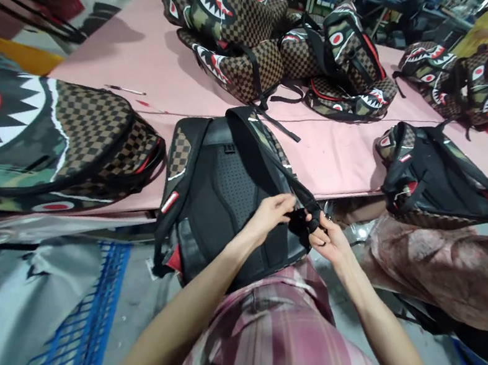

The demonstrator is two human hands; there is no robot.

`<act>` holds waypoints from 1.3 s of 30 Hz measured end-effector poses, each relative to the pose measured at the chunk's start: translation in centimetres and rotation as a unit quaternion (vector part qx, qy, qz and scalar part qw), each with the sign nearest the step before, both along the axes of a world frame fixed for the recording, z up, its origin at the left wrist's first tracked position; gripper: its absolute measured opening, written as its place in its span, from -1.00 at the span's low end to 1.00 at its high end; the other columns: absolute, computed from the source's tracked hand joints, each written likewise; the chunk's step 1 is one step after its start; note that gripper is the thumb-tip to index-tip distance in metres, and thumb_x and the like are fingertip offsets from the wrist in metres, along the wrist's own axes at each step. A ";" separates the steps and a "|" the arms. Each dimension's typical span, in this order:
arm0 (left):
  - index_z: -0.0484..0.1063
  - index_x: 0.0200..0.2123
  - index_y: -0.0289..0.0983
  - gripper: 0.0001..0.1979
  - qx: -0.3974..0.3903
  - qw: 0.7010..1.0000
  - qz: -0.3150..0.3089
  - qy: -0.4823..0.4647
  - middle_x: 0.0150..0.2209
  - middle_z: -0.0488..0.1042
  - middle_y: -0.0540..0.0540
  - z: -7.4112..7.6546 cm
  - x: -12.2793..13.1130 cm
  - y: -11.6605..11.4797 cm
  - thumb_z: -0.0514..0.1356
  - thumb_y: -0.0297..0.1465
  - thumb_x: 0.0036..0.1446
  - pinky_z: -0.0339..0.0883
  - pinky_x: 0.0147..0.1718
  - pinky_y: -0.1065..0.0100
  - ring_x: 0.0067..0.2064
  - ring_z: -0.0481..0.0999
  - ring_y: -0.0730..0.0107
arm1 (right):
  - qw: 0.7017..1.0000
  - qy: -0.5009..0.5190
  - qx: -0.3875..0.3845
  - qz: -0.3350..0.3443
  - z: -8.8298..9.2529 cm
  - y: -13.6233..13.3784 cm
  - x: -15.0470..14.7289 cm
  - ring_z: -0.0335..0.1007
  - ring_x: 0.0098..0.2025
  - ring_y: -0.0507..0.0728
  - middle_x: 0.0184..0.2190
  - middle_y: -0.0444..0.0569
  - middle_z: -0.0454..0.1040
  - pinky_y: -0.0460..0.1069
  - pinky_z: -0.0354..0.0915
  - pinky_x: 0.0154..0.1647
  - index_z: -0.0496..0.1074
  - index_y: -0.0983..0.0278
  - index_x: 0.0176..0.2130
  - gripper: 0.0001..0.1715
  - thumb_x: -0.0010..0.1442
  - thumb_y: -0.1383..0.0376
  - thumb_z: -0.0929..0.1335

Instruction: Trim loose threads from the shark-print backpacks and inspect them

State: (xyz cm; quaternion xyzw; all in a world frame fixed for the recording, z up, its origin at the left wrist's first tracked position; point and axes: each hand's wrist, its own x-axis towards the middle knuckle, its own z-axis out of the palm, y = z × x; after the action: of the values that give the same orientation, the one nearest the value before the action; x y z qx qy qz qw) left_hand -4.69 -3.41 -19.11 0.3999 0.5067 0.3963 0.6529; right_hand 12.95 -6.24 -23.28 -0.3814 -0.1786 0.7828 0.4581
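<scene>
A black-backed backpack with brown-checked and camouflage sides leans at the table's front edge, its padded back facing me. My right hand, with a ring on one finger, is closed around the lower part of its right shoulder strap. A small shiny bit shows by those fingertips, too small to name. Just left of it, my left hand has its fingers drawn together at the black webbing near the strap's lower end. Whatever lies between the left fingertips is hidden.
On the pink table lie a large shark-mouth backpack at left and a thin pen-like tool. Several similar backpacks are piled behind. Another backpack stands at right, beside a co-worker's patterned clothing. A blue crate sits low left.
</scene>
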 end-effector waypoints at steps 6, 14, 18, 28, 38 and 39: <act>0.28 -0.52 -0.34 -0.69 -0.050 0.996 -0.004 -0.071 -0.59 0.41 -0.04 -1.6 4.8 3.7 0.26 -0.23 -0.04 0.12 -0.65 0.52 -0.60 0.36 0.55 | 0.924 -0.356 0.141 -0.008 0.9 0.3 2.4 0.09 -0.67 -0.11 -0.39 -0.11 0.47 -0.14 0.11 -0.64 0.39 0.27 -0.23 -0.54 -0.04 0.01 0.41; 0.25 -0.58 -0.34 -0.71 -0.095 0.995 -0.018 0.006 -0.71 0.36 -0.01 -0.2 5.1 5.6 0.22 -0.31 0.05 0.00 -0.75 0.56 -0.70 0.34 0.58 | 0.481 -0.783 0.395 0.003 5.7 1.0 4.4 0.36 -0.20 0.15 -0.24 0.04 0.47 0.00 0.13 -0.22 0.37 0.29 -0.14 -0.69 0.23 0.16 0.23; 0.21 -0.61 -0.32 -0.70 -0.067 0.997 -0.004 0.031 -0.70 0.38 -0.02 0.1 5.3 5.6 0.21 -0.33 0.05 0.04 -0.75 0.55 -0.69 0.34 0.56 | 0.413 -0.783 0.463 0.026 6.1 2.2 3.5 0.34 -0.24 0.11 -0.30 -0.04 0.48 0.00 0.04 -0.23 0.42 0.25 -0.21 -0.81 0.19 0.21 0.31; 0.16 -0.64 -0.29 -0.65 -0.035 0.996 0.019 0.078 -0.71 0.36 0.00 -0.7 5.4 5.6 0.28 -0.32 -0.04 0.09 -0.73 0.55 -0.67 0.36 0.54 | 0.378 -0.786 0.488 0.030 7.1 3.0 3.6 0.31 -0.30 0.08 -0.31 -0.07 0.50 0.03 -0.04 -0.23 0.46 0.22 -0.23 -0.84 0.18 0.24 0.32; 0.17 -0.63 -0.29 -0.67 -0.025 0.995 0.014 0.100 -0.72 0.36 0.00 -1.4 5.5 5.6 0.27 -0.30 -0.04 0.10 -0.73 0.55 -0.67 0.36 0.52 | 0.369 -0.791 0.486 0.036 7.0 2.9 3.5 0.30 -0.34 0.07 -0.38 -0.10 0.50 0.02 -0.05 -0.26 0.47 0.22 -0.28 -0.88 0.17 0.26 0.33; 0.17 -0.63 -0.29 -0.66 -0.029 0.995 0.012 0.099 -0.72 0.36 0.01 -1.5 5.5 5.7 0.27 -0.30 -0.05 0.11 -0.72 0.55 -0.67 0.37 0.52 | 0.377 -0.788 0.485 0.035 7.0 2.9 3.5 0.31 -0.33 0.07 -0.37 -0.10 0.51 0.02 -0.04 -0.26 0.46 0.22 -0.27 -0.87 0.18 0.26 0.33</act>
State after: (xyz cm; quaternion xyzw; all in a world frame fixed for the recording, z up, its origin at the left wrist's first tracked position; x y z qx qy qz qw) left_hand 0.81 2.25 -20.65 0.4116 0.5852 0.3478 0.6059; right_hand 16.42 -3.32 -16.28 -0.5325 -0.8214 -0.0761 0.1898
